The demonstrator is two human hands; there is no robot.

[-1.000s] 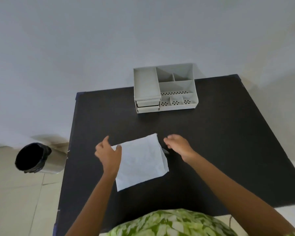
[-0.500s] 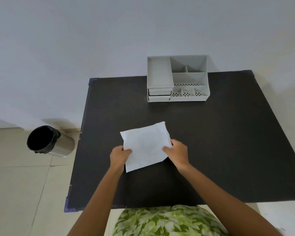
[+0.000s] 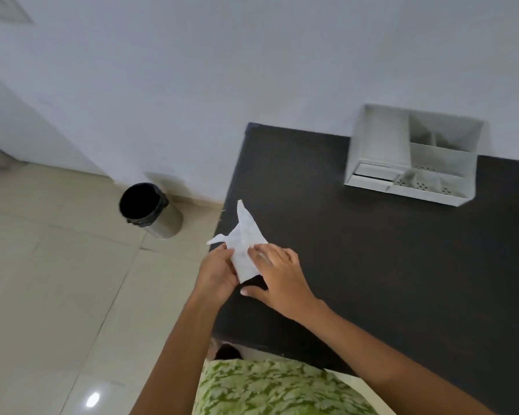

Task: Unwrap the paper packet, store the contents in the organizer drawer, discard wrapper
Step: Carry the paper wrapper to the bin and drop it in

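A big white wall point(image 3: 222, 70) fills the top of the view, and a pale tiled floor point(image 3: 42, 295) lies on the left. A black surface point(image 3: 402, 265) takes up the right side. Its far edge meets the wall.

At the back of the surface, against the wall, stands a light gray organizer point(image 3: 414, 157). It has open boxes on top and 2 small drawers point(image 3: 372, 172) low on its left side. One drawer looks pulled out a little, but the view is blurry there.

On the floor, near the wall and to the left of the surface, sits a round bin point(image 3: 150, 209) with a black bag in it.

A person in a green leafy shirt point(image 3: 282, 390) reaches out with both arms. The left hand point(image 3: 218, 272) and the right hand point(image 3: 277, 277) are close together at the left edge of the surface. Both hands hold a white paper wrapper point(image 3: 246, 244), fingers closed in a grip on it. The paper is bunched up, with 2 points sticking out, one up and one to the left.
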